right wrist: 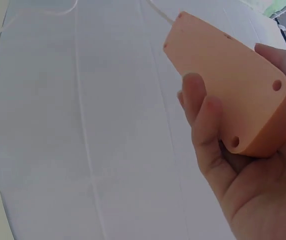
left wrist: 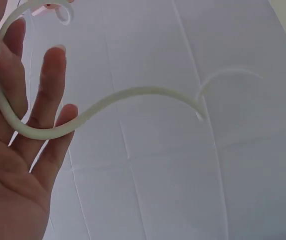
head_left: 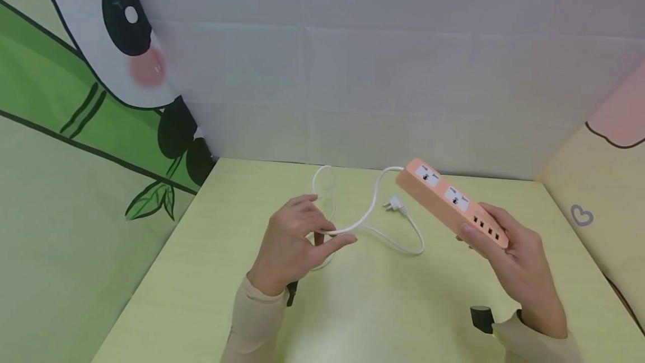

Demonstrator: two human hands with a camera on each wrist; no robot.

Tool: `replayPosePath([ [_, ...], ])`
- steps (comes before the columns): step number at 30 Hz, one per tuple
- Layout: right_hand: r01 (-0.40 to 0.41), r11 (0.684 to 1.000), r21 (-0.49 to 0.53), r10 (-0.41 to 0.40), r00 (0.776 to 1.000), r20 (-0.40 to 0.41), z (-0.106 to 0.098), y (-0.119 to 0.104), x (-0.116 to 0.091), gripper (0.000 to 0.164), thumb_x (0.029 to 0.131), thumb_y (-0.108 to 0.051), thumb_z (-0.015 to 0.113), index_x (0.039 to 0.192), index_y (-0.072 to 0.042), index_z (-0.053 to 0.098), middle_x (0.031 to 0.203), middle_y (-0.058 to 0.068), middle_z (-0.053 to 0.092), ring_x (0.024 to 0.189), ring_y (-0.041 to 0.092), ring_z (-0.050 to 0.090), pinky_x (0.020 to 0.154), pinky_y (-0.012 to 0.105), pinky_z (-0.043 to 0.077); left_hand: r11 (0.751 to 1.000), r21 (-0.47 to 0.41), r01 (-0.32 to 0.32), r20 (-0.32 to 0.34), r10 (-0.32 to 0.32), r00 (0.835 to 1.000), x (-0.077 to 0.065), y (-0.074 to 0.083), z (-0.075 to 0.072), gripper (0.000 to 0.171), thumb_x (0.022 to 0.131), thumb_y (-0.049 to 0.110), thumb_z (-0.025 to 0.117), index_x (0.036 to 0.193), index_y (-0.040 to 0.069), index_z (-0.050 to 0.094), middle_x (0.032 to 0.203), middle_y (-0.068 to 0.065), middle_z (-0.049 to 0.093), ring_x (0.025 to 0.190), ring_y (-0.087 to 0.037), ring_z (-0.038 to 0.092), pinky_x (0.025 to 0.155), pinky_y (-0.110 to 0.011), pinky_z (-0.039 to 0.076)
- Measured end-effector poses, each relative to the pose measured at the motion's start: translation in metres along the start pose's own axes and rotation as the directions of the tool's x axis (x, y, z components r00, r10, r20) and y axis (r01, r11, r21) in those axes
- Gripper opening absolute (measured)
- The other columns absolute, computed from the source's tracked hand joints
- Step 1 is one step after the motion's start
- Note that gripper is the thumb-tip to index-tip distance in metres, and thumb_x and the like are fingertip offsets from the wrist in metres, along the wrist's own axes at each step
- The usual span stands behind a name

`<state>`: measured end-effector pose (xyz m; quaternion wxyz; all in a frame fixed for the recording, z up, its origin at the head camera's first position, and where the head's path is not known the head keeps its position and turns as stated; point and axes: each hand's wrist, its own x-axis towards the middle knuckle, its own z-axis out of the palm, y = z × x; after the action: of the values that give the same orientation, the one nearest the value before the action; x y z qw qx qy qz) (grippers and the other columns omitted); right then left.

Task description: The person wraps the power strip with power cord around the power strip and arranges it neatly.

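In the head view a peach-coloured power strip (head_left: 450,200) is held up over the table, its sockets and USB ports facing up. My right hand (head_left: 519,259) grips its near end, thumb along one side. The right wrist view shows the fingers (right wrist: 208,120) curled against the strip's underside (right wrist: 223,75). A white power cord (head_left: 372,200) leaves the far end and bends down to my left hand (head_left: 297,240), which pinches it between thumb and fingers. From the left wrist, the cord (left wrist: 143,91) crosses the other, looser fingers. Its plug (head_left: 396,204) lies between the hands, prongs pointing left.
The pale yellow-green table (head_left: 191,284) meets a whitish back sheet (head_left: 378,83) just past the cord. A cartoon-printed sheet (head_left: 75,184) stands at the left and a cream one (head_left: 594,206) at the right. Loops of cord lie behind and beneath my left hand.
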<state>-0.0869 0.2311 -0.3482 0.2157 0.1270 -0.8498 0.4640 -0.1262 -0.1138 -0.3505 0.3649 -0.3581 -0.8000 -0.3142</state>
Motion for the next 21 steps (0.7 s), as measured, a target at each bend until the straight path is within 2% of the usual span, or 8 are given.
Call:
replayPosePath([
  [3,-0.004,1.000,0.012,0.005,0.998,-0.069,0.007,0.004,0.003,0.039,0.090,0.001,0.071,0.128,-0.007,0.066,0.087,-0.018,0.071,0.071,0.003,0.060,0.062,0.014,0.047,1.000,0.003,-0.009,0.006,0.009,1.000,-0.001,0.002,0.000,0.022,0.074,0.033,0.091,0.071,0.016,0.078,0.055,0.011,0.058,0.052,-0.001,0.050,0.072,-0.026,0.056],
  [6,-0.013,1.000,0.011,0.014,0.993,-0.114,0.012,0.009,0.005,0.041,0.088,0.002,0.073,0.128,-0.007,0.067,0.091,-0.021,0.069,0.071,0.002,0.059,0.060,0.013,0.046,1.000,0.003,-0.013,0.017,0.013,1.000,-0.001,0.005,0.001,0.015,0.078,0.031,0.088,0.076,0.018,0.080,0.056,0.012,0.061,0.051,0.000,0.051,0.057,-0.019,0.047],
  [10,-0.031,0.999,0.014,0.033,0.992,-0.125,0.015,0.012,0.007,0.040,0.088,0.002,0.073,0.127,-0.005,0.067,0.093,-0.022,0.068,0.070,0.001,0.059,0.059,0.013,0.046,0.999,0.017,-0.035,0.053,0.034,0.998,0.000,0.012,0.003,0.011,0.084,0.029,0.083,0.076,0.022,0.079,0.055,0.014,0.059,0.048,0.002,0.047,0.053,-0.013,0.042],
  [14,-0.049,0.999,-0.023,0.046,0.994,-0.102,0.018,0.012,0.008,0.041,0.088,-0.003,0.075,0.128,-0.008,0.067,0.096,-0.023,0.066,0.071,0.003,0.057,0.060,0.014,0.045,0.996,0.015,-0.092,0.106,0.090,0.990,0.002,0.022,0.006,0.020,0.089,0.029,0.078,0.070,0.024,0.073,0.049,0.015,0.047,0.046,0.004,0.038,0.050,-0.007,0.031],
  [19,-0.024,0.997,-0.077,0.020,0.999,-0.043,0.023,0.011,0.008,0.043,0.086,-0.007,0.080,0.127,-0.013,0.068,0.092,-0.020,0.065,0.069,0.004,0.055,0.059,0.016,0.043,0.992,0.001,-0.123,0.135,0.122,0.983,0.004,0.034,0.003,0.034,0.088,0.029,0.079,0.061,0.025,0.059,0.047,0.013,0.034,0.044,0.005,0.029,0.048,-0.007,0.021],
  [21,-0.005,0.997,-0.081,0.004,1.000,-0.009,0.026,0.011,0.009,0.043,0.085,-0.007,0.081,0.126,-0.015,0.069,0.089,-0.016,0.066,0.069,0.005,0.054,0.059,0.016,0.043,0.991,-0.005,-0.133,0.134,0.132,0.982,0.005,0.038,0.000,0.031,0.086,0.029,0.081,0.062,0.025,0.062,0.047,0.013,0.034,0.044,0.005,0.029,0.049,-0.007,0.021],
])
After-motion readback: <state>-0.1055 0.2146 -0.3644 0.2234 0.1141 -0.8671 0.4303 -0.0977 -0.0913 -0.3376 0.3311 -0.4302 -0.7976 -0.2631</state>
